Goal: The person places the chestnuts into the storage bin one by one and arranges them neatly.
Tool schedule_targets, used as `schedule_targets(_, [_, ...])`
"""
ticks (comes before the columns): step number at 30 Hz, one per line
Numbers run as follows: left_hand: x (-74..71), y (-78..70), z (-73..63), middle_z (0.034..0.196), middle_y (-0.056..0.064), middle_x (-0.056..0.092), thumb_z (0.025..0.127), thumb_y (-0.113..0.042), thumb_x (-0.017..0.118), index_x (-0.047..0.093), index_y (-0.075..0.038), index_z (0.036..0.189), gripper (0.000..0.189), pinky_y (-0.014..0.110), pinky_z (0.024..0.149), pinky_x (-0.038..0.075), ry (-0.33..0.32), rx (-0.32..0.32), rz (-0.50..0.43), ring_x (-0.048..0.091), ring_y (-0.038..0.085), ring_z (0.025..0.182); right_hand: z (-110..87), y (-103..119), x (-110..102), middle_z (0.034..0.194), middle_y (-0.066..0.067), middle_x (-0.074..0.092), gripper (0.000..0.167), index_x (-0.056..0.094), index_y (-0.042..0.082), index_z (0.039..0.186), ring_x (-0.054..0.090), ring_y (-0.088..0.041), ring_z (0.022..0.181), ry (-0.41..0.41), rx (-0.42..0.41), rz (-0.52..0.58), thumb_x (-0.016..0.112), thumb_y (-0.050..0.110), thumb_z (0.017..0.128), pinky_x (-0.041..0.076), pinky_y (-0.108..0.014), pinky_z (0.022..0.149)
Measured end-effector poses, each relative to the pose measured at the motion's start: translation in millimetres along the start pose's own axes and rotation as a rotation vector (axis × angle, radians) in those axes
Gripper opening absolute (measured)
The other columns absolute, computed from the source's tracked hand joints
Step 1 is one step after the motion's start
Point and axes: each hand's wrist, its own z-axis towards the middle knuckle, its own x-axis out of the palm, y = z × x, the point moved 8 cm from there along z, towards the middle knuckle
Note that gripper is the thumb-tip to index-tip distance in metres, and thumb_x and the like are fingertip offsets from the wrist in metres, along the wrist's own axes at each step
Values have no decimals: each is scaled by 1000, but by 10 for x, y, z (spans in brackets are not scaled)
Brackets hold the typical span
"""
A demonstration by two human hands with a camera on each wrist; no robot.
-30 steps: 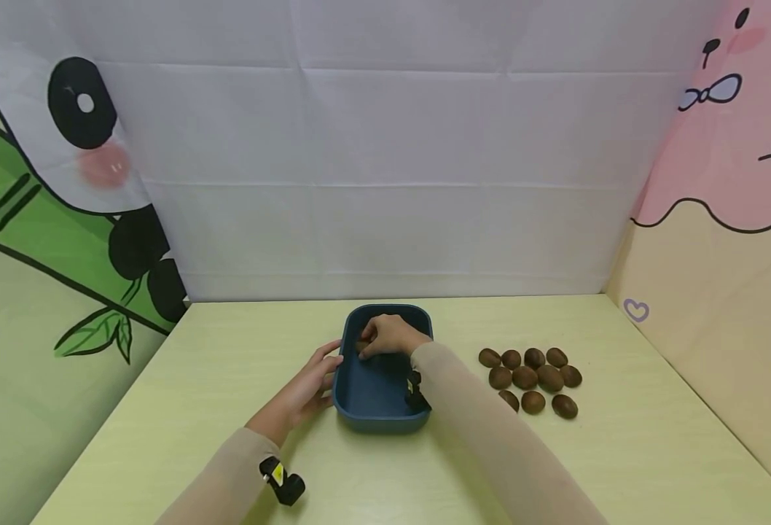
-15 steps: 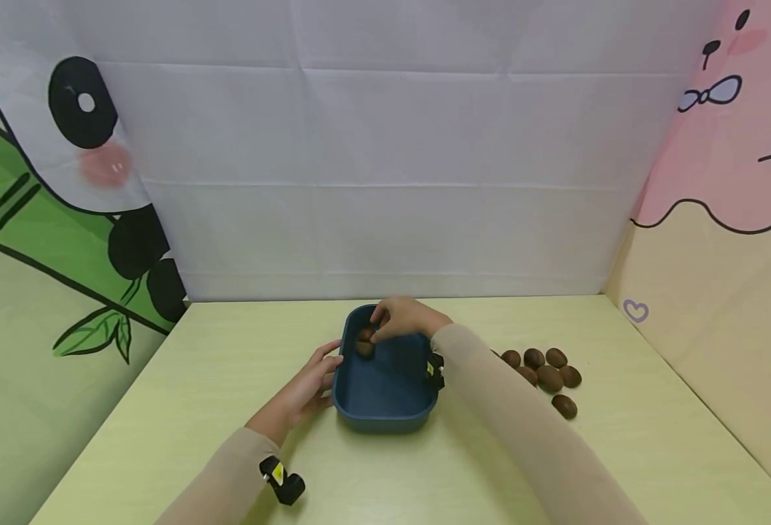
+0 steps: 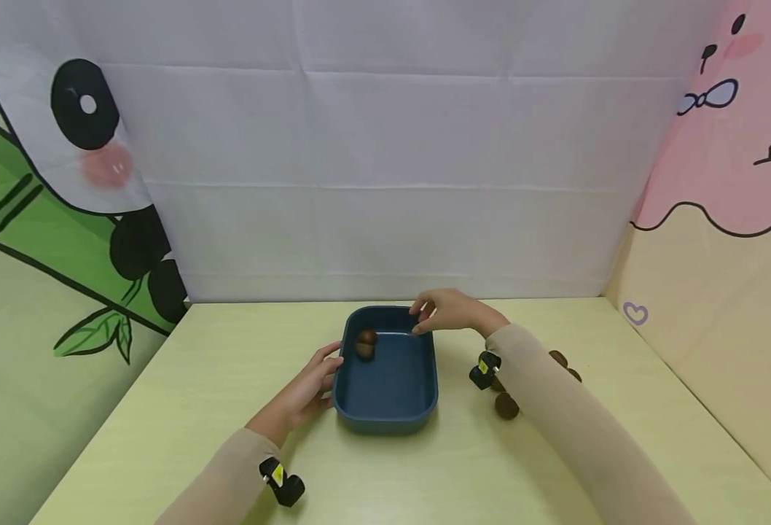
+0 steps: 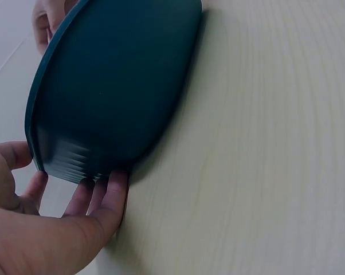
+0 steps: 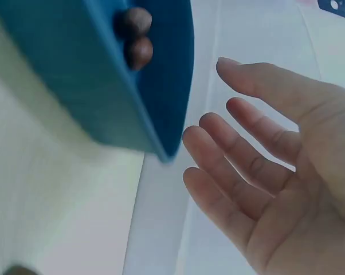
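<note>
A dark blue rectangular box (image 3: 387,424) stands upright on the table. Inside, by its left wall, two brown nuts resembling chestnuts (image 3: 365,351) lie against each other. My left hand (image 3: 302,396) rests against the box's left side; the left wrist view shows the fingertips (image 4: 116,184) touching the outer wall, thumb and fingers spread. Over the box's far right corner hovers my right hand (image 3: 452,310), its fingers loosely extended. In the right wrist view that palm (image 5: 293,189) holds nothing, and the two nuts (image 5: 140,52) show within the box.
More of the brown nuts (image 3: 506,406) lie on the pale yellow table (image 3: 385,481) to the right, partly hidden by the right sleeve (image 3: 576,415). A white cloth backdrop (image 3: 385,182) rises behind the table, with painted panels at both sides.
My right hand has let go of a nut in the box and moved up and right to the far right corner. Two nuts now show there. The left hand stays put.
</note>
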Motion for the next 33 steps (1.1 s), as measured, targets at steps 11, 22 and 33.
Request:
schedule_targets(11, [9,-7,-14,152,25,36,107,-32,46,21,-22,157,57,43,90,50,-18,-8,-27,58,33,123,-460,-668,-152,102,-3,71,34,67,6,120,67,-21,97,-44,57,42,75,22,92,51,-45,89])
schedule_targets(22, [13,-11,-26,154,26,32,107,-33,46,15,-21,159,62,45,92,49,13,-3,-41,57,33,124,-778,-1263,71,111,-7,68,35,67,2,121,63,-25,104,-52,160,92,73,22,93,45,-51,96])
schedule_targets(33, [9,-5,-20,154,26,32,107,-32,45,14,-20,159,62,45,93,49,14,-4,-50,56,34,125,-818,-1397,181,105,0,70,30,71,8,115,62,-21,102,-85,187,97,75,23,90,43,-49,98])
